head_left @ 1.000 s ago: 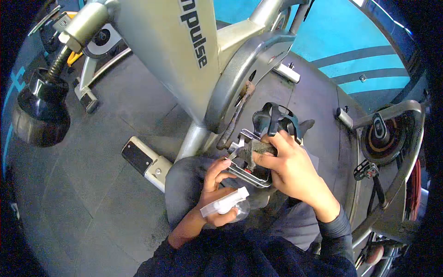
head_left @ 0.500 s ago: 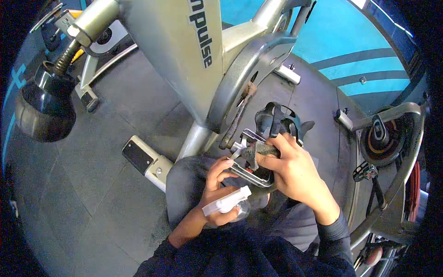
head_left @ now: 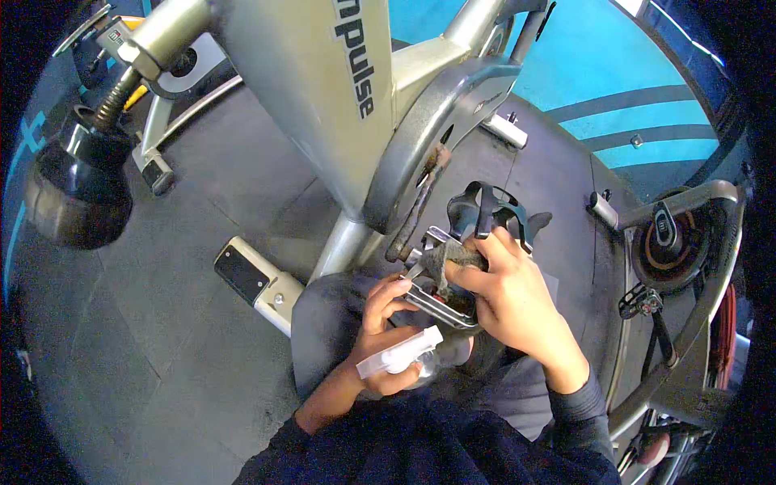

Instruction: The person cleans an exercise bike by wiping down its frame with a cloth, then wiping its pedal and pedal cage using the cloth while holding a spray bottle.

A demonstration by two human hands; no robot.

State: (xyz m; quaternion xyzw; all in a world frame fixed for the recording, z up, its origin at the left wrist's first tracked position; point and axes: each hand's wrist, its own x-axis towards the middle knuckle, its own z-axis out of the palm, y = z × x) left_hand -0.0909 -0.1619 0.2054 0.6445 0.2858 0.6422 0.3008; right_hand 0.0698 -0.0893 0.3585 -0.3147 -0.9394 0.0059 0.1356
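Note:
My right hand (head_left: 517, 303) pinches a grey cloth (head_left: 440, 263) and presses it against the exercise bike's pedal (head_left: 443, 309). Part of the cloth is hidden under the fingers. A black toe cage (head_left: 485, 212) rises from the pedal's far side, just beyond those fingers. In my left hand (head_left: 368, 343) is a spray bottle (head_left: 402, 353) with a white trigger head and a clear body, held low over my lap. The left fingertips reach up to the pedal's near left edge. A worn crank arm (head_left: 418, 202) runs from the pedal up along the flywheel cover.
The bike's silver frame (head_left: 299, 89) and its rounded cover (head_left: 396, 162) stand in front of me. A floor foot (head_left: 255, 279) lies left of my knee. A large black knob (head_left: 81, 186) hangs at upper left. Another bike (head_left: 687, 242) stands at right on the dark tiled floor.
The right hand and the cloth have shifted slightly left on the pedal. The left hand with the spray bottle stays almost where it was.

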